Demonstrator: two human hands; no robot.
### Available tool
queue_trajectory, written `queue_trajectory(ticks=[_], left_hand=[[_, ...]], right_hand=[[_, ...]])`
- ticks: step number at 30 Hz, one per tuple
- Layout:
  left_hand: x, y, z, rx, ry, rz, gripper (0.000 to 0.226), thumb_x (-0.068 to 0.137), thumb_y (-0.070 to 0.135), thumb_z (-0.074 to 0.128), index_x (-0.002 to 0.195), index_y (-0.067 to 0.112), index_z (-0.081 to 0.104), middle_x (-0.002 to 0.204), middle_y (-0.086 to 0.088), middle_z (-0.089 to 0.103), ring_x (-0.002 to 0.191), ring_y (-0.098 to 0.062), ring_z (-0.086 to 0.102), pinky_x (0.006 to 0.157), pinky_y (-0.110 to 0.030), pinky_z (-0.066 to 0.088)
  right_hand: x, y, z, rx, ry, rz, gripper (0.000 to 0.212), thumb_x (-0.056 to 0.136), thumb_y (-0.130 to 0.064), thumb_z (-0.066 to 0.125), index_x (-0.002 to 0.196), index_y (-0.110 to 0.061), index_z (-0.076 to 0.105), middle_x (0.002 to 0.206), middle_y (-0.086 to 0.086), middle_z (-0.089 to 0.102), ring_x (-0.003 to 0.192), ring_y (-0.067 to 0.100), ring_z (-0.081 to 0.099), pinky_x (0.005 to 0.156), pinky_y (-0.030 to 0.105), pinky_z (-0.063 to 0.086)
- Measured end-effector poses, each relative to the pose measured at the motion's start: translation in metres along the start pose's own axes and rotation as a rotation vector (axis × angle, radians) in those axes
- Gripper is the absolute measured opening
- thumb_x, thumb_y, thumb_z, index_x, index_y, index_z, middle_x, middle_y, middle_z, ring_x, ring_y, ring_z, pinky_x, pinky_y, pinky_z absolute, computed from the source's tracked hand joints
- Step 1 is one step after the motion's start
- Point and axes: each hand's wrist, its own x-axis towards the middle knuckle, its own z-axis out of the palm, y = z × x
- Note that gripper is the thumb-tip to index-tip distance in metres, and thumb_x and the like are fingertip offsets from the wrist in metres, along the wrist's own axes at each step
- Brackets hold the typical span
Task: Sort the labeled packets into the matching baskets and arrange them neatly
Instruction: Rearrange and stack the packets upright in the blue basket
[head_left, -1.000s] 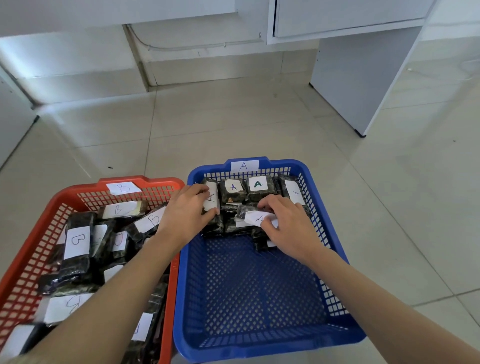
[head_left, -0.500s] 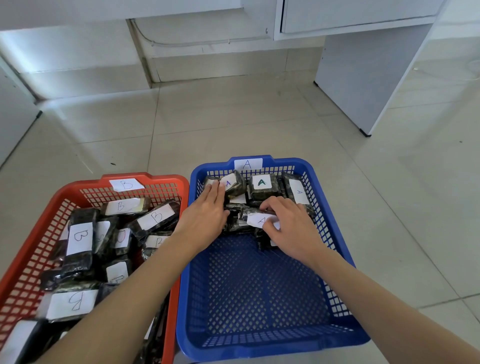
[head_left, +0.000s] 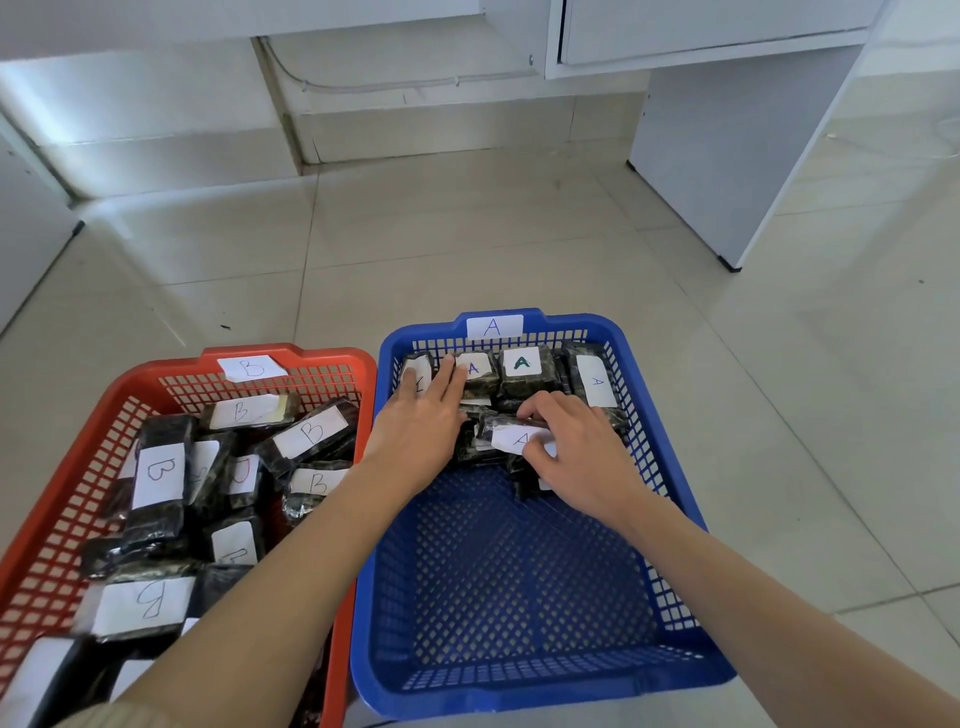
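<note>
Tiles, two baskets, maybe six A-packets — left hand flat, right hand pinching one.

Pale glossy tiles covered the floor. At the far right stood a white cabinet, its side panel reaching down to the tiles. A thin grey cable ran along the far wall.

The red plastic mesh basket runs off the left and bottom edges, its nearest dark packets blurred, and in the blue plastic mesh basket the left hand covers part of a white paper label whose letter cannot be read.
</note>
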Motion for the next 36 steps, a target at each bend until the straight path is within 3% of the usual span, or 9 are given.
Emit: queue_trajectory(ticks=[6,11,15,23,29,32,34,36], left_hand=[[0.002,-0.002,-0.001,-0.054,-0.010,-0.021,0.064,0.099,0.013,0.038,0.151,0.014,-0.001,0.159,-0.006,0.003,0.140,-0.040,0.016,0.111,-0.042,0.031],[0.001,-0.003,-0.014,-0.055,0.075,-0.015,0.065,0.095,0.006,0.039,0.150,0.014,0.006,0.158,-0.006,0.008,0.143,-0.036,0.013,0.116,-0.043,0.018],[0.001,0.001,-0.016,-0.093,0.172,0.074,0.070,0.093,0.001,0.037,0.151,0.018,0.001,0.159,-0.001,0.000,0.146,-0.022,0.003,0.117,-0.040,0.004],[0.008,0.005,0.001,-0.249,0.088,0.108,0.072,0.092,-0.004,0.031,0.151,0.020,-0.003,0.158,0.003,-0.011,0.145,-0.015,-0.011,0.117,-0.036,-0.001],[0.005,0.002,0.002,-0.262,0.102,0.083,0.065,0.099,0.006,0.029,0.149,0.021,-0.010,0.157,0.003,-0.015,0.144,-0.014,-0.014,0.115,-0.038,-0.010],[-0.006,-0.003,-0.001,-0.200,0.237,0.036,0.061,0.101,0.012,0.030,0.150,0.016,-0.004,0.158,0.002,-0.006,0.146,-0.014,-0.006,0.116,-0.039,-0.008],[-0.017,-0.008,-0.004,-0.196,0.333,-0.054,0.053,0.102,0.018,0.028,0.151,0.014,0.006,0.159,0.000,0.004,0.146,-0.015,0.001,0.116,-0.041,-0.005],[-0.026,-0.013,-0.003,-0.212,0.319,-0.192,0.051,0.103,0.025,0.021,0.151,0.015,0.006,0.159,-0.002,0.001,0.146,-0.018,-0.002,0.116,-0.043,-0.006]], right_hand=[[-0.001,0.000,-0.003,-0.026,0.031,-0.014,0.025,0.090,-0.018,0.048,0.114,-0.017,0.053,0.112,-0.004,0.058,0.103,0.015,0.050,0.088,0.029,0.030],[0.005,-0.002,0.000,-0.142,0.082,-0.081,0.028,0.084,-0.022,0.044,0.107,-0.016,0.059,0.099,-0.002,0.064,0.092,0.020,0.058,0.082,0.034,0.035],[0.015,-0.007,0.005,-0.203,0.066,-0.119,0.024,0.087,-0.020,0.051,0.110,-0.017,0.056,0.099,-0.001,0.064,0.093,0.021,0.057,0.081,0.037,0.035],[0.012,0.004,0.016,-0.359,0.130,-0.201,0.029,0.076,-0.012,0.070,0.101,-0.023,0.059,0.082,-0.003,0.065,0.071,0.020,0.060,0.065,0.034,0.040],[0.017,0.011,0.022,-0.441,0.210,-0.226,0.038,0.067,-0.007,0.077,0.100,-0.020,0.065,0.097,0.003,0.064,0.084,0.023,0.061,0.068,0.034,0.045],[0.016,0.011,0.026,-0.458,0.257,-0.233,0.037,0.067,-0.007,0.076,0.102,-0.018,0.068,0.099,0.004,0.063,0.090,0.024,0.058,0.070,0.035,0.045],[0.016,0.010,0.029,-0.413,0.282,-0.232,0.043,0.065,-0.002,0.076,0.105,-0.012,0.067,0.100,0.006,0.062,0.090,0.026,0.058,0.069,0.036,0.048],[0.017,0.008,0.031,-0.339,0.284,-0.238,0.051,0.061,0.007,0.075,0.108,-0.008,0.063,0.099,0.008,0.060,0.087,0.027,0.056,0.068,0.035,0.051]])
